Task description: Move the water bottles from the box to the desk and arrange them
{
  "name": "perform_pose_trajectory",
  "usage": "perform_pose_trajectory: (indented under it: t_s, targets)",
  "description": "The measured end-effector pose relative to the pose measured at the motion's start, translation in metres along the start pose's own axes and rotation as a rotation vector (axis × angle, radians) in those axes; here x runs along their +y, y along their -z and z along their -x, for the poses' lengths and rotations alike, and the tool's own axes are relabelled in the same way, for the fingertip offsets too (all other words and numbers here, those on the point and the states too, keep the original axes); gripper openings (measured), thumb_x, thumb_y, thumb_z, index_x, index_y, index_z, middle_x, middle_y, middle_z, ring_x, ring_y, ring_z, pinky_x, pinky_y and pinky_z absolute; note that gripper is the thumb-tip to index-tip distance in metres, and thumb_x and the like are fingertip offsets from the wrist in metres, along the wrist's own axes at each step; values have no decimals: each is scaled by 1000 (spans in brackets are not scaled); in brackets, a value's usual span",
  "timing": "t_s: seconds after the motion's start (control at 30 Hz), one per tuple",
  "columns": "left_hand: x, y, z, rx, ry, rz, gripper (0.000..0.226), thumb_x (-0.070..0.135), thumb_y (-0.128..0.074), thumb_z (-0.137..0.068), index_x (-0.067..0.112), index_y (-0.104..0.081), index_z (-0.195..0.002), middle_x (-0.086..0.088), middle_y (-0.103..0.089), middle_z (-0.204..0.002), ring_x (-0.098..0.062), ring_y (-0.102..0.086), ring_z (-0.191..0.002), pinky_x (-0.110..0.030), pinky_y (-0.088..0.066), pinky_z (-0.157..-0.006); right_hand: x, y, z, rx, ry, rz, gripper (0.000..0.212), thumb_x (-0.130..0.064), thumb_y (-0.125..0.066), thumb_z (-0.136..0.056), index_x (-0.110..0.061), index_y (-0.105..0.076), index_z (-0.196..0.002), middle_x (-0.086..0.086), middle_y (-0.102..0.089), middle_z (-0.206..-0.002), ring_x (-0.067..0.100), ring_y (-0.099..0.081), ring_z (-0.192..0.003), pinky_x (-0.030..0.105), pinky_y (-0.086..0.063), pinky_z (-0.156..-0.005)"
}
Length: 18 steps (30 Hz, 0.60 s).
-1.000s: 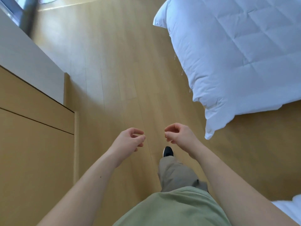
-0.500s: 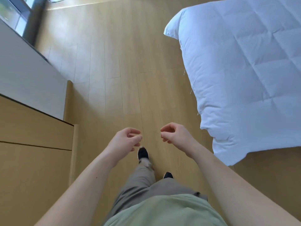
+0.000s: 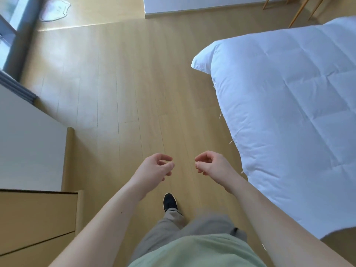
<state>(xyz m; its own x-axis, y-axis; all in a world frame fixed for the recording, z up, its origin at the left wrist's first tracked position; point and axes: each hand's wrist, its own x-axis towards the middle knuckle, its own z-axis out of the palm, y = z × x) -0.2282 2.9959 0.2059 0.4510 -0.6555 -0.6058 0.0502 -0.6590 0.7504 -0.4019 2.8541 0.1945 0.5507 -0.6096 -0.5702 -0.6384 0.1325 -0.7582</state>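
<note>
Fingers (image 3: pixel 167 158) of the left hand (image 3: pixel 154 170) hang loosely curled with nothing between them, and the right hand (image 3: pixel 212 166) matches it, curled slack and carrying nothing. Both hands are held out in front of the body, near each other but apart, over bare wooden floor (image 3: pixel 119 89).

No water bottle shows anywhere in view, nor does the box or the tabletop they belong on. Where the bottles are cannot be told from this view.

What does show is a white quilted bed (image 3: pixel 289 112) on the right, a wooden drawer unit (image 3: pixel 34 224) at the lower left under a pale wall, a dark window frame (image 3: pixel 21 41) at the upper left, and slim wooden legs (image 3: pixel 300 10) of some furniture at the top right. One dark shoe (image 3: pixel 169 202) is planted forward on the floor, so the person looks to be mid-stride.

As a judgement, this is a walking stretch between stations, either heading to the box for a bottle or coming away from the tabletop. How many bottles are already placed cannot be read here; with the hands carrying nothing, at least one fetch, carry and arrange likely remains.
</note>
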Motion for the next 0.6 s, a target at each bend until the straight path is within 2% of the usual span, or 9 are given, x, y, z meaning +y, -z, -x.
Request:
perform_pose_trajectory:
  t_s: [0.17,0.4,0.6]
  targets:
    - [36,42,-57,-9,4,-13,12,33,-67,-95,29,-67,-106,6,-76,-96,-5,-74,-85,-32,-60,-83,-46,-3,-55,21,-16,-46,9,-20,-69,-88,-23,-70,-96,-1,-76,-84,21,-73,-89,45,-58,-91]
    - [85,67,-139,-27,26,-64,15,35,-67,-95,29,-67,-109,7,-76,-96,-8,-73,-89,-34,-60,-86,-98,18,-140,38,-20,-80,8,-16,-69,-89,-17,-70,-97,5,-75,-89,15,-71,-81,46,-56,-91]
    - [145,85,-232,-16,40,-127,18,37,-66,-96,28,-66,-111,7,-76,-97,-9,-73,-91,-32,-60,-84,-139,61,-241,25,-15,-103,8,-15,-68,-90,-17,-69,-98,4,-73,-87,11,-68,-77,43,-57,-91]
